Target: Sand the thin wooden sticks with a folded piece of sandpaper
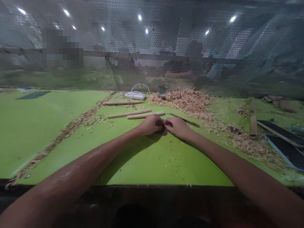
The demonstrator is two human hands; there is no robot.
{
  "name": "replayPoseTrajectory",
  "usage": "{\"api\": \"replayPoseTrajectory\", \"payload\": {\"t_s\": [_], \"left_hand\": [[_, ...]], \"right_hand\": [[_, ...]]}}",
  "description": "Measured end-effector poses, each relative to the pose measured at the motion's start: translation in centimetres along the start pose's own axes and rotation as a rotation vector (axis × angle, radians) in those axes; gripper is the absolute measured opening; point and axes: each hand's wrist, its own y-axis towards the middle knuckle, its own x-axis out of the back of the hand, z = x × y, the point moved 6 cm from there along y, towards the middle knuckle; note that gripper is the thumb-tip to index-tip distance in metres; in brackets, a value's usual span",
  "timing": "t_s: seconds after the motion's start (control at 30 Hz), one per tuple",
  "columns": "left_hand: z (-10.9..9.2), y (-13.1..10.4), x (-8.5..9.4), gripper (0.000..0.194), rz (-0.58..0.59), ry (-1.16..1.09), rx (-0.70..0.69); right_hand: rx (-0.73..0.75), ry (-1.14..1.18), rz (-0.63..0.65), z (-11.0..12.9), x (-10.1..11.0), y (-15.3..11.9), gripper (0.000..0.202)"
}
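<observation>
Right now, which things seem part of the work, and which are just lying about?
Probably the job:
small dark piece at the left hand and right hand
two wooden sticks
wood shavings, likely waste

Apparently lying about:
white corded device
two phone-like slabs
dark flat sheet

My left forearm is bare for as far as it shows, broad toward the elbow and narrowing to a slim wrist, with a soft shine along the top. My right forearm is bare too, smooth, with the same taper. Both my left grip and right grip are bare, with rounded knuckles and slender fingers.
</observation>
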Motion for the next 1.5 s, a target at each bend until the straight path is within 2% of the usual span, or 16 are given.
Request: {"api": "replayPoseTrajectory", "payload": {"t_s": [0.13,0.23,0.4,0.57,0.7,1.0,1.33,1.5], "left_hand": [[0.0,0.0,0.0,0.015,-0.007,-0.009,-0.018],[0.0,0.0,0.2,0.015,-0.019,-0.024,-0.036],[-0.1,0.0,0.1,0.014,-0.015,-0.063,-0.037],[0.1,-0.1,0.1,0.015,-0.027,-0.08,-0.035],[-0.2,-0.4,0.2,0.016,-0.054,-0.074,-0.064],[-1.4,-0.9,0.5,0.006,-0.045,-0.142,-0.123],[-1.3,-1.0,0.6,0.006,-0.093,-0.139,-0.086],[-1.1,-1.1,0.6,0.003,-0.137,-0.206,-0.048]], "right_hand": [[-0.009,-0.132,0.006,0.4,-0.5,0.0,0.014],[0.0,-0.143,-0.007,0.3,-0.8,0.0,0.009],[0.017,0.061,-0.037,-0.7,-0.6,0.0,0.014],[0.021,0.38,-0.006,-1.7,-0.4,-0.2,0.012],[0.02,0.505,0.004,-1.9,-0.3,-0.4,0.009],[0.043,0.549,-0.005,-1.1,-0.1,-0.7,0.007],[0.043,0.563,-0.062,-1.2,0.0,-0.8,0.008],[0.046,0.622,-0.099,-1.0,0.1,-1.1,0.01]]}}
